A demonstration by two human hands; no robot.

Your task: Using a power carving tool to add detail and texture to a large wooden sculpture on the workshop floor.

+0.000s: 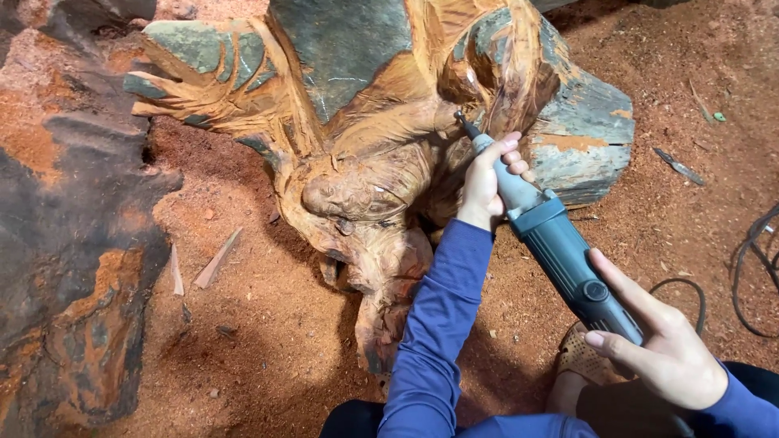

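Left hand [487, 182] wrapped round the grey neck of the die grinder [552, 243], fingers curled tight, thumb underneath. Right hand [661, 345] at the back end of the tool, palm cupping the blue-grey body, index finger laid along the top by the round black knob. Both hands closed on it, no slack.

Grinder runs diagonal, rear low at my right, nose up & left. One tool, two-tone: pale grey front, darker teal barrel. Small bit [461, 120] at the tip is right against the wood, in a groove near the upper middle of the carving [365, 186].

Carving's one big piece, reddish-orange wood w/ dark grey-green bark patches left on top. Feathered wing shapes fan out upper left, a rounded lumpy head form sits center, narrowing down toward my knees. Surface rough, streaky grain.

Outward: second dark block [73, 243] along the left edge, black & orange. Ground is red sawdust [268, 324] all over. Two pale wood slivers [217, 259] lying left of the carving. One flat dark chip [680, 167] off to the right. Black cable [755, 259] loops at far right. My sandal [580, 357] just under the grinder's back end. Sleeves blue.
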